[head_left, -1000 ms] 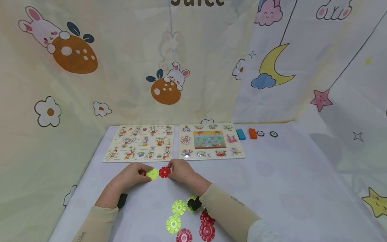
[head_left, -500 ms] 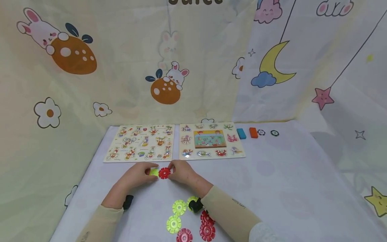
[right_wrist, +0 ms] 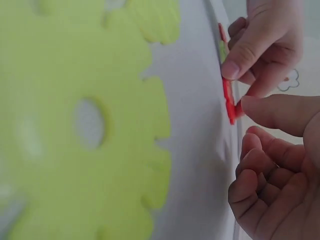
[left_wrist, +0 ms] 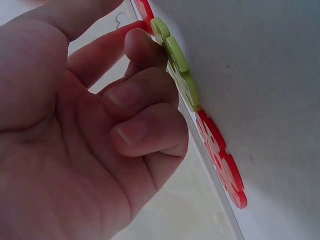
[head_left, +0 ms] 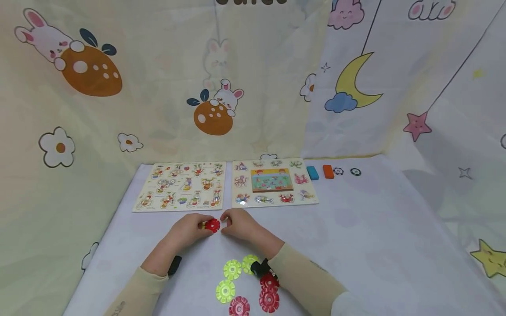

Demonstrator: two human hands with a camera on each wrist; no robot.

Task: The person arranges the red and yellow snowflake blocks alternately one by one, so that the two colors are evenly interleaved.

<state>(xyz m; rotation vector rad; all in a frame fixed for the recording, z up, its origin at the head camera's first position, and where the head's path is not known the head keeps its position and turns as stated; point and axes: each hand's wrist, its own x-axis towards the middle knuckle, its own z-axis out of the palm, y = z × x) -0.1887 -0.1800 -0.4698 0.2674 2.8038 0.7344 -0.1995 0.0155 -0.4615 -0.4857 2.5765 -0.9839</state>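
Note:
In the head view my left hand (head_left: pixel 191 230) pinches a short row of notched plastic flower discs between thumb and fingers, in front of the picture boards. The red disc (head_left: pixel 213 225) at its right end shows beyond the fingertips. The left wrist view shows the row edge-on: a yellow-green disc (left_wrist: pixel 177 62) joined between two red ones, the nearer red disc (left_wrist: pixel 220 155) in full. My right hand (head_left: pixel 242 224) is just right of that end, thumb and forefinger apart with nothing between them. Its other fingers (right_wrist: pixel 250 195) curl loosely in the right wrist view.
Nearer me lie loose yellow-green discs (head_left: pixel 225 291) and red discs (head_left: pixel 269 299), partly under the right wrist's black camera (head_left: pixel 260 267). Two puzzle boards (head_left: pixel 228 202) stand behind the hands. Blue (head_left: pixel 312 173) and orange blocks (head_left: pixel 328 171) and two round chips (head_left: pixel 356 172) are back right.
My left hand has slid right along the row and now covers most of the yellow-green disc. My right hand has let go of the red disc's edge.

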